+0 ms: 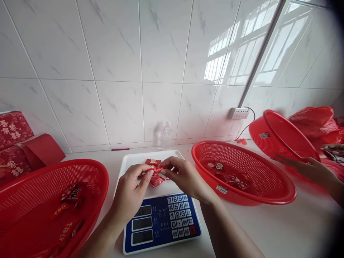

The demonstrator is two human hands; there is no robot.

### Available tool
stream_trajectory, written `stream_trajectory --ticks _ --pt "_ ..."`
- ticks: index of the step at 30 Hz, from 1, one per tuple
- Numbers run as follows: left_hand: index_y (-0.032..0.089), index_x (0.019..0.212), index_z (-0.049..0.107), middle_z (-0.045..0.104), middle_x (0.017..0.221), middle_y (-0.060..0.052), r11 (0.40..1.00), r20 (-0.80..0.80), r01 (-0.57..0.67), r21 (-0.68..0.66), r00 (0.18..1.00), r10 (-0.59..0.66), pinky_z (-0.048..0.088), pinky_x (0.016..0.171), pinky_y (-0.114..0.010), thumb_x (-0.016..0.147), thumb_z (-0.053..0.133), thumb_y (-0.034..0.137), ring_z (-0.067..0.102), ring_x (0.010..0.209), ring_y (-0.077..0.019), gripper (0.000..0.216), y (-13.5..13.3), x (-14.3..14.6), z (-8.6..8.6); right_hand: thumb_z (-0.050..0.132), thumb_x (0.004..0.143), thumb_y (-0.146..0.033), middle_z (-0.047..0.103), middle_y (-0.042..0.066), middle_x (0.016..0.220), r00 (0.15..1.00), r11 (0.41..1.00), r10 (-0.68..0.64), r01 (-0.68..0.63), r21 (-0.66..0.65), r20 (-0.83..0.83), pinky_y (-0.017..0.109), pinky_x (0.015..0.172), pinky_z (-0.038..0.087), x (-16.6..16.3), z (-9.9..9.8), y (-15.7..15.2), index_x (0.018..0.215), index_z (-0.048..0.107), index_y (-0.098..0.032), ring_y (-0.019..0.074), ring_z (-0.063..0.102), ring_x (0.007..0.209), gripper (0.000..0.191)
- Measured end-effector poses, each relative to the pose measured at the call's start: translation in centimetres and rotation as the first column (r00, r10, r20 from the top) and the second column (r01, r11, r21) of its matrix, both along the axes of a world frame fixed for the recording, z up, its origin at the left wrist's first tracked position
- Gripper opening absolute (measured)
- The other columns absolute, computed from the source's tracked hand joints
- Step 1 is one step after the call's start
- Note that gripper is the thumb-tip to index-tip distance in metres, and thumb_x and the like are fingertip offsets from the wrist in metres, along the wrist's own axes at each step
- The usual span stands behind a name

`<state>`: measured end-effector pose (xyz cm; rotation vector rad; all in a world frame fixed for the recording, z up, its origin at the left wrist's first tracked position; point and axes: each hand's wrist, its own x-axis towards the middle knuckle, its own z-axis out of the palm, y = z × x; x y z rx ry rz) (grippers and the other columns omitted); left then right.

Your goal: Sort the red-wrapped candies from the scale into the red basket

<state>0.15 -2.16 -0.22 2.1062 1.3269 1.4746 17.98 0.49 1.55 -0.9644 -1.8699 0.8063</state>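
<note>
Between the fingertips of my left hand and my right hand is a small red wrapped candy, pinched from both sides. It is just above the white pan of a digital scale. More red packets lie on that pan, partly hidden by my fingers. Closer to me is the scale's blue panel, with number keys and small displays; my left wrist is close to the displays.
Red mesh baskets stand left and right with several small packets inside. A co-worker's hand is at another tilted basket. Against the wall stands a clear bottle; red boxes are far left, red bags far right.
</note>
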Motion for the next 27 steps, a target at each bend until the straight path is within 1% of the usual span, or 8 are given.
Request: stream_trajectory --ticks 6,10,16,19,21,23,25,27 --pt "0.024 0.094 0.066 0.071 0.097 -0.003 0.991 0.081 0.064 -0.118 0.995 -0.055 0.052 0.082 -0.032 0.088 0.055 0.035 0.066 0.092 -0.0191 0.018 0.0 0.1 0.5 0.067 0.079 -0.031 0.066 -0.001 0.067 0.998 1.0 -0.018 0.016 -0.027 -0.052 0.023 0.056 0.044 -0.2 -0.2 0.1 0.072 0.062 -0.018 0.0096 0.056 0.059 0.016" --pt "0.023 0.097 0.067 0.071 0.102 -0.004 0.977 0.168 0.109 -0.182 0.983 -0.079 0.051 0.085 -0.033 0.088 0.055 0.038 0.065 0.094 -0.0194 0.021 -0.1 0.0 0.6 0.064 0.081 -0.032 0.065 -0.001 0.068 0.997 1.0 -0.007 0.006 -0.021 -0.079 0.023 0.055 0.044 -0.3 -0.3 0.2 0.072 0.061 -0.018 0.009 0.056 0.059 0.017" --pt "0.022 0.099 0.066 0.071 0.102 -0.005 0.967 0.226 0.132 -0.218 0.971 -0.081 0.05 0.086 -0.033 0.088 0.053 0.039 0.065 0.094 -0.0199 0.024 -0.1 0.0 0.3 0.061 0.084 -0.035 0.064 0.0 0.07 0.998 1.0 0.017 -0.016 0.021 -0.064 0.023 0.056 0.043 -0.1 -0.3 0.2 0.074 0.06 -0.018 0.0094 0.055 0.061 0.02" --pt "0.022 0.096 0.065 0.07 0.099 -0.004 0.98 0.23 0.075 -0.182 0.973 -0.032 0.05 0.085 -0.032 0.088 0.054 0.04 0.065 0.093 -0.0193 0.023 0.0 -0.1 0.1 0.058 0.085 -0.036 0.062 0.0 0.068 0.997 1.0 0.015 -0.013 0.021 -0.077 0.024 0.056 0.043 0.2 -0.1 0.3 0.075 0.058 -0.018 0.011 0.055 0.062 0.021" --pt "0.022 0.095 0.064 0.069 0.098 -0.004 0.988 0.248 0.023 -0.152 0.969 0.016 0.05 0.084 -0.031 0.087 0.055 0.041 0.064 0.093 -0.0191 0.023 0.2 -0.2 0.1 0.057 0.084 -0.036 0.06 -0.001 0.065 0.997 0.998 -0.049 0.051 0.032 -0.059 0.024 0.055 0.042 0.5 0.1 0.3 0.074 0.058 -0.019 0.0113 0.055 0.06 0.02" --pt "0.021 0.095 0.064 0.069 0.097 -0.003 0.989 0.264 -0.009 -0.146 0.963 0.048 0.05 0.083 -0.03 0.086 0.055 0.041 0.064 0.093 -0.0188 0.023 0.2 -0.2 0.2 0.057 0.083 -0.034 0.06 -0.001 0.065 0.987 0.984 -0.163 0.163 0.069 -0.001 0.024 0.054 0.041 0.8 0.3 0.4 0.072 0.059 -0.019 0.0113 0.054 0.058 0.019" --pt "0.021 0.094 0.064 0.069 0.096 -0.003 0.988 0.257 -0.024 -0.15 0.964 0.063 0.05 0.082 -0.029 0.086 0.055 0.042 0.064 0.092 -0.0187 0.023 0.3 -0.2 0.2 0.057 0.083 -0.032 0.062 -0.001 0.067 0.958 0.959 -0.271 0.26 0.112 0.095 0.024 0.054 0.04 1.0 0.3 0.6 0.071 0.059 -0.02 0.0117 0.054 0.059 0.018" --pt "0.022 0.094 0.064 0.069 0.097 -0.003 0.989 0.227 -0.034 -0.146 0.972 0.067 0.049 0.083 -0.029 0.086 0.055 0.041 0.063 0.094 -0.0186 0.023 0.3 -0.3 0.2 0.055 0.083 -0.031 0.063 0.0 0.068 0.92 0.938 -0.338 0.312 0.149 0.2 0.024 0.054 0.038 1.1 0.1 0.8 0.069 0.057 -0.02 0.0122 0.053 0.059 0.018"
